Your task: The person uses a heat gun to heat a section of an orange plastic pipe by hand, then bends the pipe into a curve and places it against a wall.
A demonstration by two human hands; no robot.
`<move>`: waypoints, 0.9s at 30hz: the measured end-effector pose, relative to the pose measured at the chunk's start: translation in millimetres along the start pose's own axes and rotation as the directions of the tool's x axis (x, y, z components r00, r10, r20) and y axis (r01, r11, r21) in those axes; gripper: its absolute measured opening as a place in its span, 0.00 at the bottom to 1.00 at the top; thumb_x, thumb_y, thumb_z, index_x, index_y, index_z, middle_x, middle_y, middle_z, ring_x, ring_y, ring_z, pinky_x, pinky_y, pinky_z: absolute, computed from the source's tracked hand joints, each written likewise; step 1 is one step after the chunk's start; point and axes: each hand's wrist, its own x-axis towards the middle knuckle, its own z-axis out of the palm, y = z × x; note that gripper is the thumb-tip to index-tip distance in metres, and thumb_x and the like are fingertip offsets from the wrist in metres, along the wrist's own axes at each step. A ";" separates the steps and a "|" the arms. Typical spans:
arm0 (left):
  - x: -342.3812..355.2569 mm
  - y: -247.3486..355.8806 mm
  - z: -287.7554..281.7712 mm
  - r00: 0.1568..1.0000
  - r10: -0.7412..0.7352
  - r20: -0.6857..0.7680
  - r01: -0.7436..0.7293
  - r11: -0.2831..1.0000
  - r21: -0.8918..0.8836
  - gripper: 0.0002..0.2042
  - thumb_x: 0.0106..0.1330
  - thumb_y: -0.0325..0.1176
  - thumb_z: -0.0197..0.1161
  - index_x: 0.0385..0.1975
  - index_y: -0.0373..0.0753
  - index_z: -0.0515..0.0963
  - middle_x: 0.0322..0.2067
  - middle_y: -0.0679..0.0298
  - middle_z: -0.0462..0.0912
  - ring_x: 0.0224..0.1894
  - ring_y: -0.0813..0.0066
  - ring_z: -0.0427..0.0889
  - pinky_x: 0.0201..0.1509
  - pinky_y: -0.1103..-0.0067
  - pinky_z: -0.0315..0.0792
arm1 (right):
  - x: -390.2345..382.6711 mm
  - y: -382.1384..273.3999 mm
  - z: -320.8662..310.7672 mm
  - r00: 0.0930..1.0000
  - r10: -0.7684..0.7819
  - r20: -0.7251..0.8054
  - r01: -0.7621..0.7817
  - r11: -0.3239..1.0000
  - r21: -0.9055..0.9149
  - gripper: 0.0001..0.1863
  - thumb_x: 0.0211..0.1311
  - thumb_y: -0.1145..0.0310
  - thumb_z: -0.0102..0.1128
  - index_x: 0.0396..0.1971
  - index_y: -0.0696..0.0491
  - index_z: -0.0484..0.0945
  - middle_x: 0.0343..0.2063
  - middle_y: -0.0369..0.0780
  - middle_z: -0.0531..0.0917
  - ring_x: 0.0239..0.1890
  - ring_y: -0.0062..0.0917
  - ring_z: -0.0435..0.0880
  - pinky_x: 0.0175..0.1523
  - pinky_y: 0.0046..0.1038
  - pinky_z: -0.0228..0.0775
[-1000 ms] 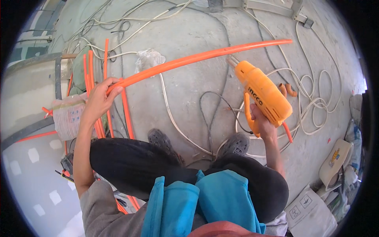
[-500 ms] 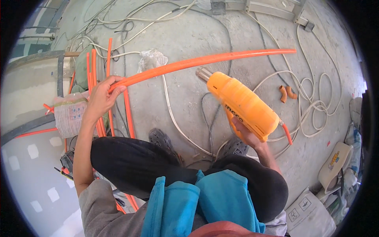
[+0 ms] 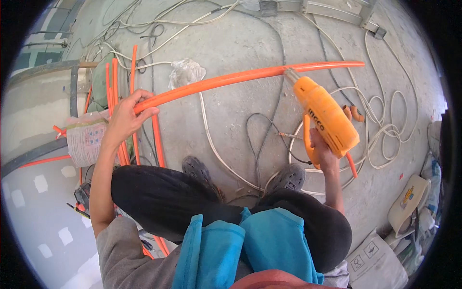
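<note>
The bare grey concrete floor carries tangled white electrical cables, a bundle of straight orange plastic conduit lengths, a crumpled clear plastic bag and short orange conduit elbows.

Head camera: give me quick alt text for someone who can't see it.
A squatting person's left hand grips a long orange pipe held above a concrete floor, while the right hand aims an orange heat gun with its nozzle at the pipe. White cables and spare orange pipes lie around.
</note>
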 end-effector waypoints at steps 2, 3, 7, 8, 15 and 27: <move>0.8 -0.1 -0.4 1.000 0.010 -0.021 -0.010 1.000 0.000 0.19 0.64 0.39 0.74 0.47 0.34 0.78 0.37 0.57 0.87 0.39 0.67 0.85 0.46 0.74 0.76 | 7.8 -2.5 -4.9 0.999 -0.039 -0.035 0.043 0.991 0.128 0.08 0.66 0.67 0.70 0.31 0.55 0.81 0.21 0.32 0.80 0.23 0.16 0.77 0.29 0.24 0.69; 0.8 -1.0 -0.8 1.000 0.003 -0.024 -0.003 1.000 0.004 0.19 0.64 0.39 0.74 0.47 0.34 0.78 0.37 0.57 0.87 0.39 0.67 0.85 0.46 0.74 0.76 | 7.0 -16.1 -3.0 0.996 -0.032 -0.078 0.041 0.992 0.117 0.06 0.68 0.71 0.64 0.33 0.55 0.78 0.20 0.32 0.76 0.23 0.16 0.74 0.30 0.23 0.68; 2.3 -2.0 -2.0 1.000 -0.018 0.012 0.018 1.000 0.024 0.15 0.66 0.34 0.72 0.46 0.34 0.77 0.37 0.61 0.85 0.41 0.75 0.82 0.49 0.77 0.74 | 27.2 -2.3 -13.5 0.994 -0.041 -0.097 0.055 0.987 0.152 0.05 0.68 0.71 0.63 0.34 0.54 0.77 0.20 0.32 0.76 0.22 0.15 0.74 0.29 0.21 0.65; 2.9 -0.9 -2.2 0.999 -0.044 0.025 0.043 0.998 0.044 0.15 0.66 0.34 0.71 0.46 0.34 0.77 0.38 0.60 0.85 0.42 0.73 0.82 0.50 0.76 0.74 | 31.3 -0.4 -17.0 0.995 -0.042 -0.093 0.056 0.987 0.153 0.05 0.68 0.71 0.63 0.34 0.54 0.77 0.20 0.32 0.76 0.22 0.15 0.74 0.29 0.21 0.65; 1.8 5.5 -3.2 0.998 -0.052 0.025 0.050 0.996 0.071 0.16 0.68 0.38 0.71 0.47 0.34 0.77 0.38 0.58 0.85 0.41 0.68 0.82 0.49 0.73 0.74 | 53.6 10.8 -33.7 0.982 -0.052 -0.182 0.097 0.964 0.248 0.05 0.68 0.70 0.65 0.35 0.55 0.79 0.20 0.32 0.76 0.21 0.15 0.73 0.27 0.21 0.64; 6.4 6.4 -4.6 0.999 -0.049 0.000 0.049 0.992 0.118 0.17 0.68 0.41 0.70 0.46 0.34 0.77 0.39 0.56 0.84 0.41 0.65 0.82 0.47 0.71 0.75 | 34.3 1.7 -34.4 0.989 -0.042 -0.139 0.074 0.969 0.237 0.06 0.68 0.71 0.65 0.39 0.57 0.79 0.22 0.33 0.77 0.21 0.15 0.73 0.27 0.21 0.64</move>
